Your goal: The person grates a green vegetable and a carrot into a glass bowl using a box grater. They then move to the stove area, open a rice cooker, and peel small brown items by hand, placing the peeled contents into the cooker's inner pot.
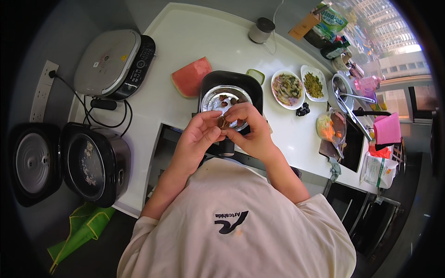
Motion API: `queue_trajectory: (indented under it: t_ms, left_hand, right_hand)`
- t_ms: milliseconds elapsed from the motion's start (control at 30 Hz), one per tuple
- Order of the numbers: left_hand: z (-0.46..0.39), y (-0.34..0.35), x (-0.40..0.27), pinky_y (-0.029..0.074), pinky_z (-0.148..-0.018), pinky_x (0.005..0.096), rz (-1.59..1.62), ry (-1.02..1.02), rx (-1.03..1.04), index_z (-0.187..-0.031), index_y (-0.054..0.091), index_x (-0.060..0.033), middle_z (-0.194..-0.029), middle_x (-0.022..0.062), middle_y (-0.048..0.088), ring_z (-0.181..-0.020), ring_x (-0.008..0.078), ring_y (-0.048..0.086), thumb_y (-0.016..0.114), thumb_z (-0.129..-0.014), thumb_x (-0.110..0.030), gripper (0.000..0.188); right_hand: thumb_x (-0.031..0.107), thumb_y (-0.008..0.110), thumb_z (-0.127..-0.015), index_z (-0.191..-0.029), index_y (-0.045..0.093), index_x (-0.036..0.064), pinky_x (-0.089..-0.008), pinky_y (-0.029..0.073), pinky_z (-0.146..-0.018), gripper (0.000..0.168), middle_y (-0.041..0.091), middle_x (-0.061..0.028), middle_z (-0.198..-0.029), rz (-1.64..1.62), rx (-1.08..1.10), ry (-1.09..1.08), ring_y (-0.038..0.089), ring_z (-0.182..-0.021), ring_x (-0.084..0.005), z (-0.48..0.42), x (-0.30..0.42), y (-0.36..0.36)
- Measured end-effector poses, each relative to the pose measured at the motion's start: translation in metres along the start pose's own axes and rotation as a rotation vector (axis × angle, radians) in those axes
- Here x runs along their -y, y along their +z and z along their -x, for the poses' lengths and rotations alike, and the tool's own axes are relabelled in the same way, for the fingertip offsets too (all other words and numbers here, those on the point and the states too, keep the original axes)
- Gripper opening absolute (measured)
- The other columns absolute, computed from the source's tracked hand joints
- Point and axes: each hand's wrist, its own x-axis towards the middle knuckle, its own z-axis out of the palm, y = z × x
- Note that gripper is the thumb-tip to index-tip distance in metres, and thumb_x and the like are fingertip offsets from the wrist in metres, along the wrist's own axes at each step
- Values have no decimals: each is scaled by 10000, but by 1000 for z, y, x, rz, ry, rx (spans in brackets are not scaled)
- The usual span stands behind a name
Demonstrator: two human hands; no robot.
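Observation:
My left hand (200,139) and my right hand (252,133) meet at their fingertips around a small brown nut-like piece (221,122). Both hands grip it, and the fingers cover much of it. Just beneath is a round foil dish (205,99) set inside a black air-fryer basket (227,77), whose handle (226,148) points toward my body. Several brown pieces (224,103) lie on the foil, some of them broken or shell-like. My fingers hide the near part of the dish.
A watermelon wedge (192,77) lies left of the basket. To the right stand a plate of cooked vegetables (288,89) and a dish of chopped greens (314,85). An open rice cooker (85,165) and a closed electric griddle (107,62) stand left. The sink (351,146) is right.

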Motion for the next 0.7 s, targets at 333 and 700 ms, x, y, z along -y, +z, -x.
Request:
queue_trajectory:
  t_ms: [333,700]
  left_hand:
    - [-10,11,15,462,-919,310,151,28,95,-1141,499,-23,-1101,89,587,-1037,159,567,583,-888,-26,266]
    - [1,23,10,465,-912,292,99,110,171,-1101,486,-19,-1087,115,595,-1044,164,577,585,-886,-4,238]
  right_hand:
    - [32,755,-715,-1097,615,74,-271,480,-668,408,567,-54,-966,46,-29,29,566,-841,-161,15,12,-18]
    - [4,730,-737,-1048,623,34,-275,500,-672,330,577,-74,-951,32,-7,3,594,-784,-176,18,32,-28]
